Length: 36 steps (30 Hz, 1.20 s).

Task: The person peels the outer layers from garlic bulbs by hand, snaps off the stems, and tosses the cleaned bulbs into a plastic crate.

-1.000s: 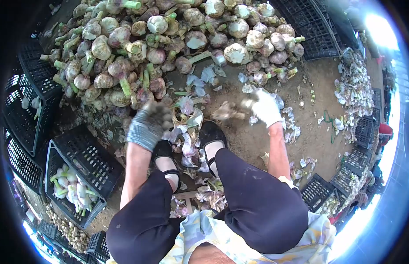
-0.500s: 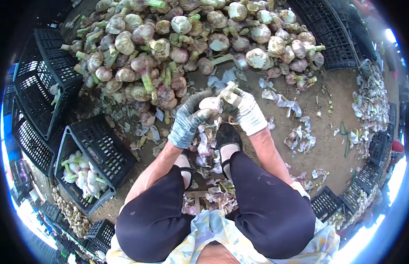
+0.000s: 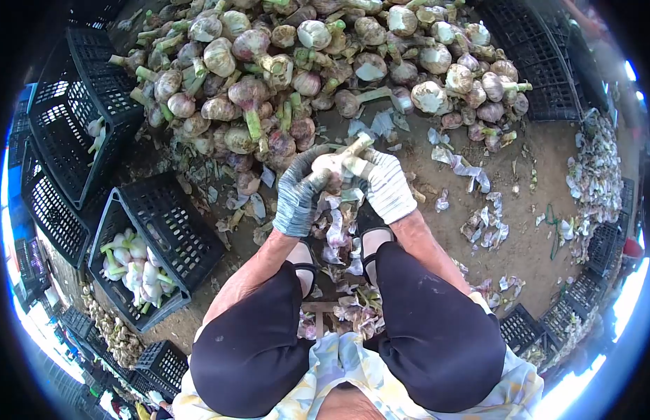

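Between my two gloved hands is a garlic bulb (image 3: 330, 165), its stem slanting up to the right. My left hand (image 3: 297, 190), in a grey-striped glove, wraps its fingers and thumb round the bulb's left side. Closed on the bulb's right side near the stem is my right hand (image 3: 386, 183), in a paler striped glove; some of its fingertips are hidden. Loose papery skins (image 3: 335, 234) lie on the ground below, between the shoes. A large heap of untrimmed garlic (image 3: 269, 91) spreads just beyond my hands.
On the left, a black crate (image 3: 172, 224) holds whitish peeled garlic (image 3: 137, 269), with more black crates (image 3: 80, 119) behind it. Another crate (image 3: 531, 59) borders the heap at the upper right. Skins (image 3: 486, 227) litter the floor, and a green string (image 3: 553, 227) lies farther right.
The garlic bulb has been turned in my hands, and its stem now shows clearly, pointing up right. My right hand has moved slightly lower. The whole view has shifted a little.
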Each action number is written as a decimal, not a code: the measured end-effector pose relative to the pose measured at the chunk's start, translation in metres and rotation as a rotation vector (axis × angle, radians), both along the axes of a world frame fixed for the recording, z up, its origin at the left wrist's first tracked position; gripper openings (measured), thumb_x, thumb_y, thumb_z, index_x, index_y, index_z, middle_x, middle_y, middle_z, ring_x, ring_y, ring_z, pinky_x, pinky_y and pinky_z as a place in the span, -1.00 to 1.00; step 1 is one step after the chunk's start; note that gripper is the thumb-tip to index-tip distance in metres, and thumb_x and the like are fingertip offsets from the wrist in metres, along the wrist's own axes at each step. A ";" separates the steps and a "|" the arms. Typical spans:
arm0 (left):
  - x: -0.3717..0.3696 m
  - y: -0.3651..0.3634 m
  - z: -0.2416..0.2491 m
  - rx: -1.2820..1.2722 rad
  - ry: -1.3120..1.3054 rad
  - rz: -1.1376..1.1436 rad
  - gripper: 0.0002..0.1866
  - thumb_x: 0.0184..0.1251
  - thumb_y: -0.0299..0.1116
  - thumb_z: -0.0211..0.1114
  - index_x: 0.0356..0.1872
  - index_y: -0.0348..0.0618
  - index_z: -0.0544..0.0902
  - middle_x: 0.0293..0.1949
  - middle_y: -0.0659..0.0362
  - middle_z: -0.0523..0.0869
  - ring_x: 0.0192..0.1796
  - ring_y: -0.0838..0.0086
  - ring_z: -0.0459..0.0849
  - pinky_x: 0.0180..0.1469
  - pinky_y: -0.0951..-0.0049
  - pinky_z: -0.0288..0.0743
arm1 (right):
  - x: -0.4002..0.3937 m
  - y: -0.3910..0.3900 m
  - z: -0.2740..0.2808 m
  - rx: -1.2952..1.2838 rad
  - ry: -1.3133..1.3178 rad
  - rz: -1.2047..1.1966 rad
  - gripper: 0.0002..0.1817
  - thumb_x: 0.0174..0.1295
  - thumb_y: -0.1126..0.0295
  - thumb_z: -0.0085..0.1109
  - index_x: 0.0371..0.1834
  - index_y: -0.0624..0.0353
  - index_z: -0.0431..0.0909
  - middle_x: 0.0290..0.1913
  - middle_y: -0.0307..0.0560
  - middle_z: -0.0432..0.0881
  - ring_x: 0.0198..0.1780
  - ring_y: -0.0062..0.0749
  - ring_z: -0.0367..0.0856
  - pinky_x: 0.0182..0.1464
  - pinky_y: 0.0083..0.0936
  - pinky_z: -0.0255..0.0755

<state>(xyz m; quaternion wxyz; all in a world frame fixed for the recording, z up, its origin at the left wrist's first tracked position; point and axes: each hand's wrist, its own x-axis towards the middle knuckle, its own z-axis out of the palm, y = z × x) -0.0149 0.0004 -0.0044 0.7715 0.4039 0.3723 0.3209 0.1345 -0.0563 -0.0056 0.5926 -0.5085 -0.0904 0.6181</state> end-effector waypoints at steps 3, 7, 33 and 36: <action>-0.006 0.003 0.001 -0.291 -0.202 0.035 -0.48 0.14 -0.23 0.30 0.07 -0.30 0.43 -0.12 0.09 0.58 -0.09 0.37 0.58 -0.11 0.41 0.54 | 0.000 0.002 0.009 0.057 -0.376 0.130 -0.81 0.12 0.50 0.09 -0.22 0.32 0.58 -0.36 -0.21 0.62 -0.36 -0.63 0.54 -0.31 -0.64 0.46; -0.016 0.005 -0.007 -0.557 -0.303 0.085 -0.54 0.17 -0.16 0.23 0.04 -0.20 0.46 -0.14 0.10 0.59 -0.21 0.35 0.61 -0.35 0.41 0.56 | -0.005 0.004 0.014 0.100 -0.554 0.185 -0.82 0.08 0.53 0.09 -0.24 0.33 0.55 -0.41 -0.16 0.61 -0.36 -0.61 0.55 -0.31 -0.57 0.48; -0.003 0.016 -0.018 -0.453 -0.027 0.163 -0.42 0.15 0.17 0.17 -0.02 -0.11 0.43 -0.17 0.10 0.57 -0.13 0.30 0.55 -0.02 0.27 0.47 | -0.004 0.003 -0.001 0.002 -0.103 0.064 -0.72 0.07 0.51 0.14 -0.11 0.29 0.55 -0.30 -0.20 0.62 -0.31 -0.64 0.51 -0.22 -0.67 0.41; 0.006 0.002 -0.010 0.491 0.278 0.053 -0.43 0.11 -0.04 0.32 0.03 -0.17 0.39 -0.09 0.13 0.52 -0.06 0.39 0.50 0.06 0.39 0.40 | -0.011 0.004 0.018 -0.032 -0.461 0.182 -0.74 0.08 0.49 0.13 -0.13 0.28 0.56 -0.33 -0.19 0.61 -0.34 -0.63 0.50 -0.24 -0.66 0.41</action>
